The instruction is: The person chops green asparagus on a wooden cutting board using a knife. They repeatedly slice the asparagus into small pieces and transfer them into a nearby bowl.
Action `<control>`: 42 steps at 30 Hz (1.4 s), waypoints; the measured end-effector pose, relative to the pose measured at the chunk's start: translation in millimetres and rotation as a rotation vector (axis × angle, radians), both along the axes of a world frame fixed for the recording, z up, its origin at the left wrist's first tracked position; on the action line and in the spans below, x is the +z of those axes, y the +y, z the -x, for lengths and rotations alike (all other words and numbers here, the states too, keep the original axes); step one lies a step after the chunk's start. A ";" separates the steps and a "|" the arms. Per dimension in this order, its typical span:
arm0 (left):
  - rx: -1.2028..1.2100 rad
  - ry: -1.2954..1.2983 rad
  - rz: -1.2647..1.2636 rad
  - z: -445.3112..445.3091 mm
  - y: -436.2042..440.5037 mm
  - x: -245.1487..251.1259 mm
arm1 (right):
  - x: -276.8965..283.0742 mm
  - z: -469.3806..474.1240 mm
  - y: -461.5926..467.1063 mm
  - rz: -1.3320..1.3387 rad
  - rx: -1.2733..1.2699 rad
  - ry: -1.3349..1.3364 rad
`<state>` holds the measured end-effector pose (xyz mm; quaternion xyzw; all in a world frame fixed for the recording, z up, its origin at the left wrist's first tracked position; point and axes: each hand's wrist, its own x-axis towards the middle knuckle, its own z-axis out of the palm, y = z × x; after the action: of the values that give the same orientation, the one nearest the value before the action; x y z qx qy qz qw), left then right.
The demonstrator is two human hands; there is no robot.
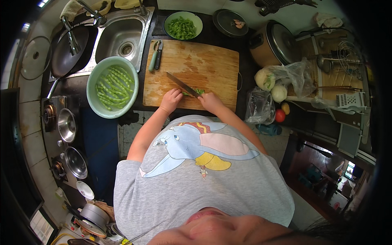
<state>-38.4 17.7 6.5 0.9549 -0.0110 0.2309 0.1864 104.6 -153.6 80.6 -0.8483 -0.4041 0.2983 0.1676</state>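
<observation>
My right hand (211,102) grips the handle of a kitchen knife (181,83), whose blade points away to the upper left over the wooden cutting board (196,58). Beside the blade, my left hand (172,99) rests on the board with its fingers bent over a green bean, mostly hidden beneath them. Cut green bean pieces (200,91) lie just past the knife, near my right hand. At the board's far left corner, a peeler with a green handle (152,62) and a small black-handled knife (158,58) lie side by side.
Left of the board stands a green basin (92,92) of whole green beans (114,88). Behind it is a steel sink (119,33). A bowl of cut beans (182,27) and a lid with garlic cloves (226,21) sit beyond the board. A rice cooker (280,43) stands right.
</observation>
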 end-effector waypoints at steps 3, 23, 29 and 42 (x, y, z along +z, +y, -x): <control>-0.010 0.004 0.007 -0.5 0.6 -4.1 | 10.1 4.9 -5.1 -0.015 0.057 -0.037; -0.031 0.038 0.057 2.0 1.3 -2.2 | 1.8 5.8 7.8 -0.022 -0.035 0.022; -0.035 0.056 0.058 1.5 1.5 -4.4 | 11.7 11.4 0.5 -0.013 0.039 -0.038; -0.036 0.017 0.021 0.8 2.3 -5.9 | -2.4 11.9 23.3 0.030 0.068 -0.015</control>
<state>-39.3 20.0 0.6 0.9545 -0.0240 0.2194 0.2005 92.6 -130.3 78.3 -0.8386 -0.4295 0.3036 0.1417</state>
